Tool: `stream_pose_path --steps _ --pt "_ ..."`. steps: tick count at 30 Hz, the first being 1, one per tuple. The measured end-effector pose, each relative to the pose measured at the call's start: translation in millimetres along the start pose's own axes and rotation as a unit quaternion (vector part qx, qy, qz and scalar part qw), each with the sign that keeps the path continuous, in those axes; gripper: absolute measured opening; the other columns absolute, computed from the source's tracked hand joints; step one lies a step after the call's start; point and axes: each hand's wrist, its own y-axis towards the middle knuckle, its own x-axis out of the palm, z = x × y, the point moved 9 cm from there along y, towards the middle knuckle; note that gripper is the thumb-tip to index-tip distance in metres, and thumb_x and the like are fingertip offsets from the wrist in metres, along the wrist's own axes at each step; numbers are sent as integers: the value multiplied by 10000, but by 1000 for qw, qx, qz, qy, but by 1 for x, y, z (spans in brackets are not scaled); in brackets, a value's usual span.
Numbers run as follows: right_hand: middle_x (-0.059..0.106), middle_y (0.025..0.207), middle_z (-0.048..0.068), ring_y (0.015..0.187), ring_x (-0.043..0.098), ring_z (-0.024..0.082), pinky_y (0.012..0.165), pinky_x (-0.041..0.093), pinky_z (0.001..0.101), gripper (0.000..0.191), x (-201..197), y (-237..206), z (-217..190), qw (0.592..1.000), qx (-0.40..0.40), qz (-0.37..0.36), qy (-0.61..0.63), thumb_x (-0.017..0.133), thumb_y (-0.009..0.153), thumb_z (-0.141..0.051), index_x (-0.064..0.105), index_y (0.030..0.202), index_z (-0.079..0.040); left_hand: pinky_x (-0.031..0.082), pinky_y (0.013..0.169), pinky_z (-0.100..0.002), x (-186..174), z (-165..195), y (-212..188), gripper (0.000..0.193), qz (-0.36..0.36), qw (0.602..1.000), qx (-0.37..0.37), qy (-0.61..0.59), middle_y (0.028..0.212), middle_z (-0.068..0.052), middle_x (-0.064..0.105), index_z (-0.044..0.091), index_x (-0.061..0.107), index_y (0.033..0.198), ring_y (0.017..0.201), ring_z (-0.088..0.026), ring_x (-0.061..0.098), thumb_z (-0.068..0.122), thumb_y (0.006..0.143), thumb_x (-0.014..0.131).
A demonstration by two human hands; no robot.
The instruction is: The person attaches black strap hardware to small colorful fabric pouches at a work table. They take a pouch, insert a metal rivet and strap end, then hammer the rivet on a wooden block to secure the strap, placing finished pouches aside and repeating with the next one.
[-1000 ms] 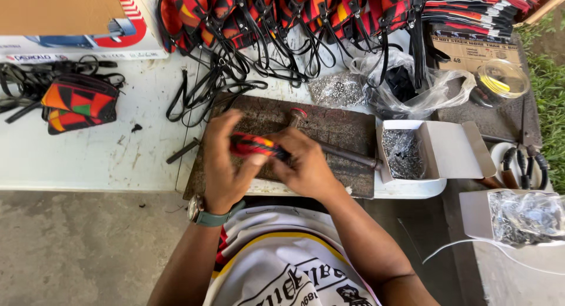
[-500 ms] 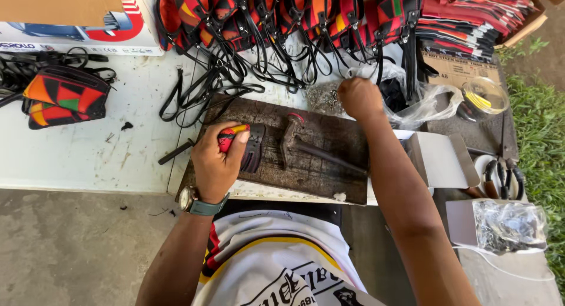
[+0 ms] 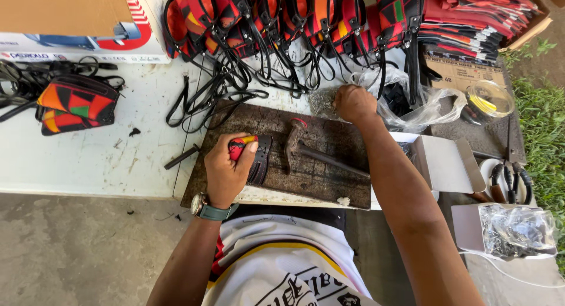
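My left hand is clamped on the soft, light pouch, best pinched by its stiffer strap edge, while my right hand closes in the bag of small slippery rivets.

White table, concrete floor, grass, daylight.

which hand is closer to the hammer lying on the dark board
Left. The left hand holds a colourful strap piece on the dark board, just beside the hammer head. The right hand is beyond the board's far edge, reaching into a clear plastic bag.
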Motion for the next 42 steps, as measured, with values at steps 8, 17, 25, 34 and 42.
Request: stream_pose_path --steps 8,17,25,34,42 --pt "729 956 221 896 704 415 781 564 509 250 -11 7 7 997 -46 63 -1 737 917 -329 734 984 -88 543 666 -285 2 -1 -1 247 -5 999 -5 -32 873 -104 725 5 669 1107 717 -146 667 183 966 765" --pt "760 811 127 699 701 171 628 562 322 93 -86 -44 -24 928 -65 152 333 799 800 -34 732 857 -4 548 696 -293 -1 -4 4 247 25 999 -3 -25 893 -105 720 18 667 1086 757 -143 679 242 1004 731" --pt "719 905 67 804 670 88 705 553 208 319 -37 -173 -140 685 -168 11 709 762 910 81 543 1113 -32 545 658 -297 17 14 5 253 25 993 -60 -95 819 -80 711 32 659 1021 702 -149 665 278 1010 715" --pt "695 972 67 896 678 84 799 563 214 393 -33 -182 -141 629 -220 17 745 748 948 45 427 1140 -73 558 662 -290 25 37 2 247 3 994 -37 -102 838 -83 719 24 638 1051 715 -143 688 250 1002 725" --pt "717 993 104 907 705 117 784 581 233 375 -45 -193 -144 565 -239 4 789 716 931 86 439 1125 -75 590 706 -322 25 50 -3 254 8 996 29 -80 925 -93 743 42 640 1075 798 -205 755 260 992 740"
